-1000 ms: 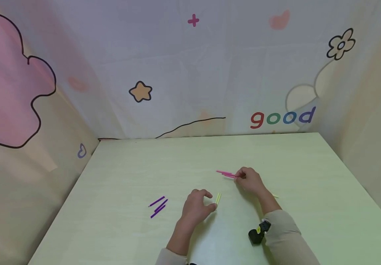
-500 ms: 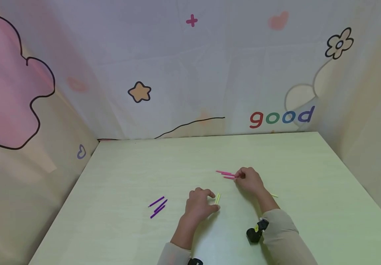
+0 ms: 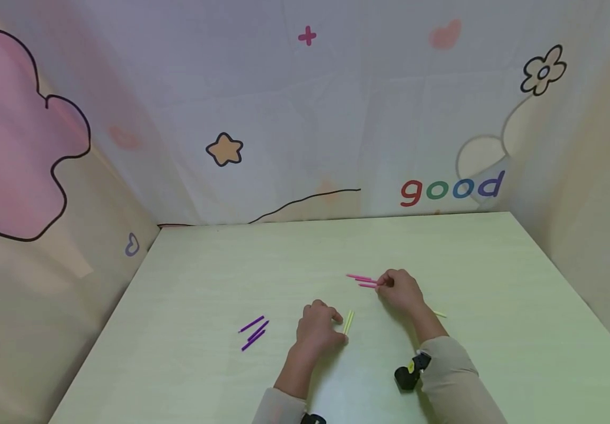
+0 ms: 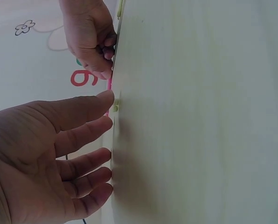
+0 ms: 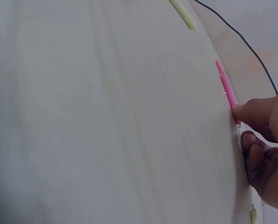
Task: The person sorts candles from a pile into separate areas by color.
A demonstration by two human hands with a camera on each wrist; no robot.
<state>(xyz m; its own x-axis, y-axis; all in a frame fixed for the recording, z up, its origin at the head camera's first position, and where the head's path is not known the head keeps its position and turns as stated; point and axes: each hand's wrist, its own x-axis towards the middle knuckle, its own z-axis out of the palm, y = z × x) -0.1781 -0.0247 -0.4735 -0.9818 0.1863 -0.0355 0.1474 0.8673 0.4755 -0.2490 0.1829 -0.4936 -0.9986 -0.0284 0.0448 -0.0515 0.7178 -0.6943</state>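
Three pink candles (image 3: 360,277) lie side by side on the table, and my right hand (image 3: 400,290) pinches the right end of the nearest one between thumb and finger. In the right wrist view a pink candle (image 5: 227,89) runs under the fingertip. My left hand (image 3: 319,327) rests low over the table with relaxed, spread fingers. Its thumb tip is right at the near end of two parallel yellow candles (image 3: 349,323). In the left wrist view the left hand (image 4: 59,149) holds nothing; a yellow candle end (image 4: 115,105) shows past its thumb.
Three purple candles (image 3: 254,333) lie slanted to the left of the left hand. Another yellow candle (image 3: 440,314) is partly hidden behind the right forearm. A printed cloth (image 3: 283,118) hangs along the table's (image 3: 204,265) back and sides.
The left hand has shifted slightly right, then its thumb has drawn back a little from the yellow candles. The nearest pink candle has turned slightly and lies farther from its neighbour.
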